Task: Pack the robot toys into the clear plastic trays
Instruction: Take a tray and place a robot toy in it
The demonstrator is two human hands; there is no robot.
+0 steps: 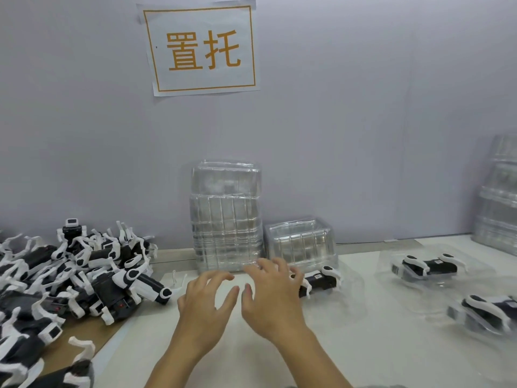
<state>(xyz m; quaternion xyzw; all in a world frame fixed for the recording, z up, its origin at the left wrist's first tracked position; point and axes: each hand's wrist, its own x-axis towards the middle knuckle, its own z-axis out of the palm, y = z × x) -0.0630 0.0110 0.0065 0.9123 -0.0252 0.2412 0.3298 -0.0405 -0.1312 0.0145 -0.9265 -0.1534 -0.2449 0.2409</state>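
Note:
A heap of black-and-white robot toys (pixel 84 275) lies at the left of the table. A tall stack of clear plastic trays (pixel 226 217) stands at the back centre, with a short stack (pixel 300 242) to its right. My left hand (pixel 208 303) and my right hand (pixel 272 298) hover side by side in front of the tall stack, fingers spread, holding nothing. Just right of my right hand a robot toy (pixel 321 281) lies in a clear tray (pixel 352 298). Two more trayed robots lie further right, one behind (pixel 430 267) and one in front (pixel 492 312).
A grey wall with a paper sign (pixel 201 49) closes the back. More clear tray stacks (pixel 500 197) stand at the far right. A white mat (pixel 251 354) covers the table under my hands, and brown cardboard (pixel 75 343) lies beneath the toy heap.

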